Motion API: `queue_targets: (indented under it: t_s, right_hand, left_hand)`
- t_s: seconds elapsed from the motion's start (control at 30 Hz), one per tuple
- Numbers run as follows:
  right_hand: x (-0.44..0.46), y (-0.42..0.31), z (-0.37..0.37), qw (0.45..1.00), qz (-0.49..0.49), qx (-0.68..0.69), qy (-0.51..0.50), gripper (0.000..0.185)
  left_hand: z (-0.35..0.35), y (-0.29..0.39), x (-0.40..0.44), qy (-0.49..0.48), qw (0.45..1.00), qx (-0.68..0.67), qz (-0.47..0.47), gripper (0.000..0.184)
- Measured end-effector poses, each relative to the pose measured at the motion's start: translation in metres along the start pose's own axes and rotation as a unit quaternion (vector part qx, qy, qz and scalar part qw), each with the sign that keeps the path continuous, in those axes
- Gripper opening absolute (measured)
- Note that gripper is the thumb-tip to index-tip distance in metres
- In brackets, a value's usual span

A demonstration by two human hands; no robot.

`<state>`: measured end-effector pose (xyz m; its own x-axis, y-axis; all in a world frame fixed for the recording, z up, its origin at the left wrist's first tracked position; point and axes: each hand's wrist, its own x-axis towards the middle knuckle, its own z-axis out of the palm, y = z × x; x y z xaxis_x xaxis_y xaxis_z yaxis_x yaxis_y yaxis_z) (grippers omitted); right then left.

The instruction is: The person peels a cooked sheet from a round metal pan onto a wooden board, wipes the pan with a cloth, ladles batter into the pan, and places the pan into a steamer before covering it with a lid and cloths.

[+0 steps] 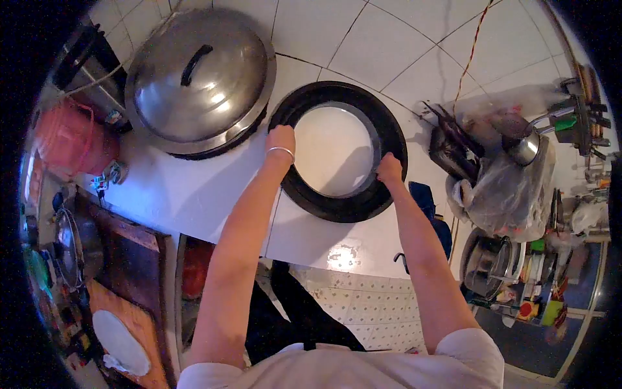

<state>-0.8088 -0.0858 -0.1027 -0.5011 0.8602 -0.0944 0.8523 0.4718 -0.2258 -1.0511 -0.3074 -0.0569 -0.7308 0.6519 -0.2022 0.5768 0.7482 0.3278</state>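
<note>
A round metal pan [372,133] with a pale, flat white content sits inside a wide black ring [343,211] on the white tiled counter. At the pan's left side is my left hand [281,139], its fingers closed on the rim, with a bangle [280,152] on the wrist. My right hand [389,170] grips the right side of the rim, fingers curled. Both hands rest over the black ring, and the fingertips are partly hidden.
A large lidded metal pot [201,78] stands at the back left. A pink bucket [78,139] is at the far left. Dark eggplants [453,133], a plastic bag [508,201] and a metal ladle [523,148] lie to the right. A wooden board [146,324] is lower left.
</note>
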Motion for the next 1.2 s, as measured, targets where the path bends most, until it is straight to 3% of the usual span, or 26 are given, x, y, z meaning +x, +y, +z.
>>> queue_targets:
  t_s: [0.13, 0.2, 0.4, 0.5, 0.63, 0.73, 0.83, 1.03, 1.1, 1.2]
  right_hand:
    - [0.001, -0.001, 0.006, 0.999, -0.024, -0.029, -0.015, 0.015]
    - [0.0, 0.002, 0.009, 0.987, -0.125, -0.102, 0.023, 0.013]
    - [-0.006, -0.015, -0.013, 0.99, -0.02, 0.006, -0.139, 0.009]
    - [-0.002, -0.01, -0.009, 0.989, -0.07, -0.067, -0.114, 0.009]
    - [-0.005, -0.005, -0.012, 0.991, -0.055, -0.045, -0.115, 0.015]
    - [-0.002, 0.005, -0.01, 0.983, -0.092, -0.113, -0.114, 0.02]
    - [-0.006, 0.011, -0.015, 0.957, -0.208, -0.124, -0.161, 0.025]
    - [-0.005, 0.011, -0.022, 0.977, -0.049, -0.063, -0.198, 0.026]
    - [-0.005, 0.016, -0.025, 0.97, -0.128, -0.122, -0.164, 0.027]
    - [-0.009, 0.018, -0.036, 0.961, -0.171, -0.128, -0.177, 0.025]
  left_hand:
    - [-0.009, 0.0, -0.004, 0.016, 1.0, 0.021, 0.003, 0.018]
    - [-0.011, -0.001, -0.003, 0.018, 1.0, 0.016, -0.005, 0.017]
    - [-0.018, -0.005, -0.002, 0.01, 1.0, 0.012, -0.018, 0.017]
    - [-0.024, -0.004, -0.006, -0.008, 0.999, 0.03, -0.014, 0.016]
    - [-0.024, -0.001, -0.007, 0.0, 0.999, 0.038, -0.01, 0.014]
    - [-0.026, 0.003, -0.008, -0.009, 0.999, 0.032, -0.003, 0.015]
    - [-0.027, 0.007, -0.008, -0.007, 0.999, 0.034, 0.004, 0.016]
    - [-0.02, 0.013, -0.003, -0.002, 1.0, 0.008, -0.001, 0.016]
    - [-0.015, 0.013, -0.001, -0.009, 1.0, 0.011, -0.005, 0.017]
    - [-0.01, 0.014, -0.001, -0.023, 1.0, 0.019, -0.006, 0.017]
